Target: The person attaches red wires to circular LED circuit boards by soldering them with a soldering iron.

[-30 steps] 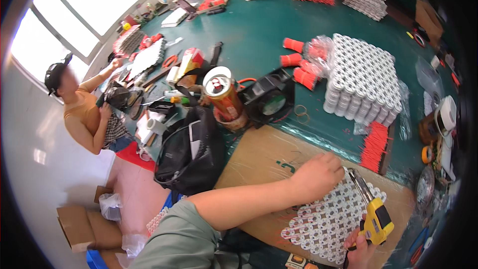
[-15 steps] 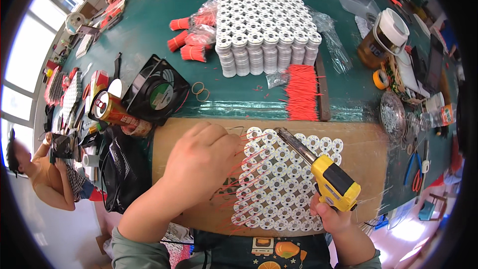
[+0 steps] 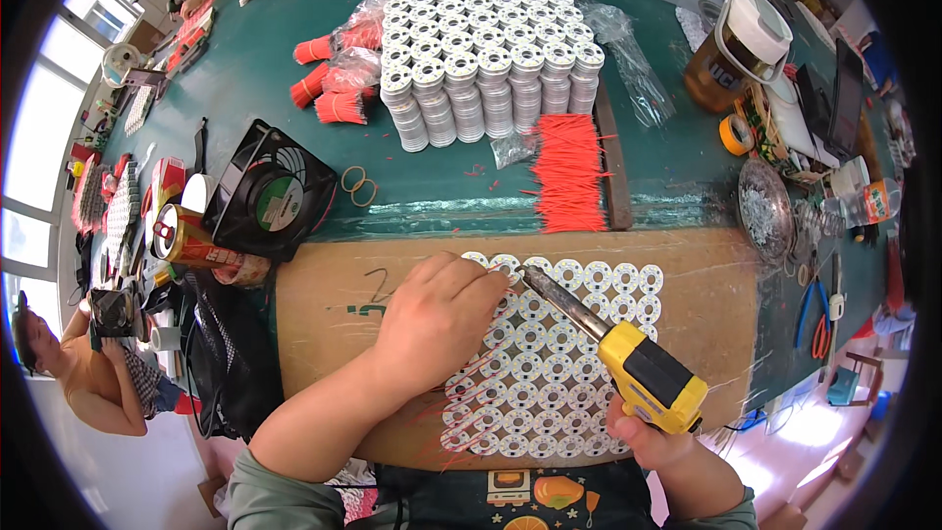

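My right hand (image 3: 648,432) grips a yellow and black soldering gun (image 3: 643,373) by its handle. Its metal barrel slants up to the left, the tip over the top row of a sheet of round white LED boards (image 3: 559,368). My left hand (image 3: 442,309) is closed in a pinch at the sheet's upper left, fingertips close to the gun's tip; what they pinch is hidden. Thin red wires (image 3: 456,412) stick out leftward from boards along the left side. The sheet lies on a brown board (image 3: 706,314) in front of me.
Beyond stand stacked white round boards (image 3: 471,98), with a pile of red wires (image 3: 569,177) before them and bagged wire bundles (image 3: 339,106) to the left. A black fan (image 3: 275,191) and can (image 3: 191,240) stand left; a jug (image 3: 736,54) and metal dish (image 3: 765,211) right. Two people sit leftward.
My left hand has moved right and its fingertips have come close to the soldering gun's tip. The gun has shifted slightly left and down in the picture as the whole view shifted.
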A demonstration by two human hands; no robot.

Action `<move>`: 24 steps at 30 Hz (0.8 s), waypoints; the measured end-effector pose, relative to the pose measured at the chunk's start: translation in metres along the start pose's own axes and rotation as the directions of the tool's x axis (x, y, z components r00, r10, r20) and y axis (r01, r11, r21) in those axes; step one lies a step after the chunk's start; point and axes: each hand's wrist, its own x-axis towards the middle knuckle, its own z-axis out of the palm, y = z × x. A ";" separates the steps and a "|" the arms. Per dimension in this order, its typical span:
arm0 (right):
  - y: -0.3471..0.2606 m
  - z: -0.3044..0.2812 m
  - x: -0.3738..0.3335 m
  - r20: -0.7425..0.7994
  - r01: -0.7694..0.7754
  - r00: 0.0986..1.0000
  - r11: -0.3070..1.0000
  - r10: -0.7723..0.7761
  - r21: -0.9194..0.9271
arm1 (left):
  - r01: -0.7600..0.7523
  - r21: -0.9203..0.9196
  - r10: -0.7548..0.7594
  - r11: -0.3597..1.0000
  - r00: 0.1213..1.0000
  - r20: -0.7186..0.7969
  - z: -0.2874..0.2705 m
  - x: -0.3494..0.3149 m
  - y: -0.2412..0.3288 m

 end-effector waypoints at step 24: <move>-0.003 0.008 0.004 -0.069 -0.066 0.995 0.983 0.079 0.172 | -0.008 0.042 0.006 0.999 0.999 0.036 0.001 -0.001 0.001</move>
